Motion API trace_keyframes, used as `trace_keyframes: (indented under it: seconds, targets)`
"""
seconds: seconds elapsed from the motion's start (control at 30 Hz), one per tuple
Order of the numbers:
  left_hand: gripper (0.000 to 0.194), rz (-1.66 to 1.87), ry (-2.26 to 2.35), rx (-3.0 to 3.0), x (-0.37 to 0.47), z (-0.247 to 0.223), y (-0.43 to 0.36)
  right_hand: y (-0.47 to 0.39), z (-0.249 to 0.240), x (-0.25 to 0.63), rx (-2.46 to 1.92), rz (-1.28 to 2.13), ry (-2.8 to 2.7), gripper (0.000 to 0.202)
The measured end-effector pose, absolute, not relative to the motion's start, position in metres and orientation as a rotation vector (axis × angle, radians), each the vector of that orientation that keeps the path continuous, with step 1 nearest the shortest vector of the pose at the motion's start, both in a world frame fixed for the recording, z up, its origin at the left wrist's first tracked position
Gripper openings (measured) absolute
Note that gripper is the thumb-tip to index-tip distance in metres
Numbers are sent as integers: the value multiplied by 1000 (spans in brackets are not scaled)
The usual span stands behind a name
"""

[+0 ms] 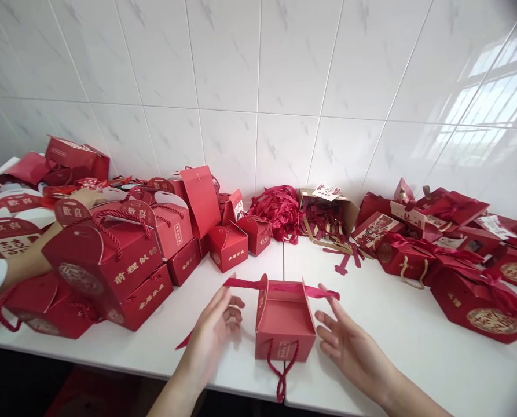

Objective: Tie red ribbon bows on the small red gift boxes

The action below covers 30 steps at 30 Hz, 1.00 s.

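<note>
1. Nearest, a twisted red cord (281, 379) hangs in a crossed loop from the near face of a small smooth card box (285, 346), its top open between two rounded side flaps, standing on the white table (327, 376) between the hands.
2. The left hand (212, 330) is left of the box, lower fingers loosely curled and slightly apart; a flat, slightly creased red ribbon (279, 286) touches its uppermost digit.
3. The right hand (349, 341), right of the box, has its lower fingers bent and parted, with the ribbon at its uppermost digit. Whether either hand pinches it, I cannot tell. The ribbon spans the box's flaps.
4. Left, gold-lettered boxes (110, 260) with rope handles are stacked; another person's forearm (35, 258) reaches behind them.
5. Right, faceted boxes (484, 295) carry ribbon bows.
6. Farther, a tangled ribbon heap (279, 211) sits beside an open brown carton (349, 214) of dark red strips.
7. Farthest, glossy, grey-veined tiles (288, 63) form the wall.
</note>
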<state>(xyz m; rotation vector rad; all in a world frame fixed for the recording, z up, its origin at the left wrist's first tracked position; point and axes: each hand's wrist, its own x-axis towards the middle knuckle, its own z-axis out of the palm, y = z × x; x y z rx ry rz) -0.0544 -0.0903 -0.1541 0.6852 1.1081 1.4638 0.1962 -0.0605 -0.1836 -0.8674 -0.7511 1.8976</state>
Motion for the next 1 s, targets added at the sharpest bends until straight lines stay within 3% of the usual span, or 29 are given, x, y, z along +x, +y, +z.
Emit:
trace_keyframes:
  seconds: [0.13,0.23,0.43,0.8,1.0]
  targets:
    - [10,1660,882,172,-57,-143,-84,-48,-174,201,-713,1803,-450,28]
    - [10,1732,866,112,-60,-136,-82,-41,-164,207,-671,1716,-436,21]
    - [14,1920,883,295,-63,-122,-78,-37,-140,216,-613,1563,-366,35]
    - [14,1882,962,307,-62,-136,-82,-42,-146,225,-632,1560,-257,33]
    - [14,2029,914,432,-64,-113,-76,-38,-128,226,-687,1365,-469,38]
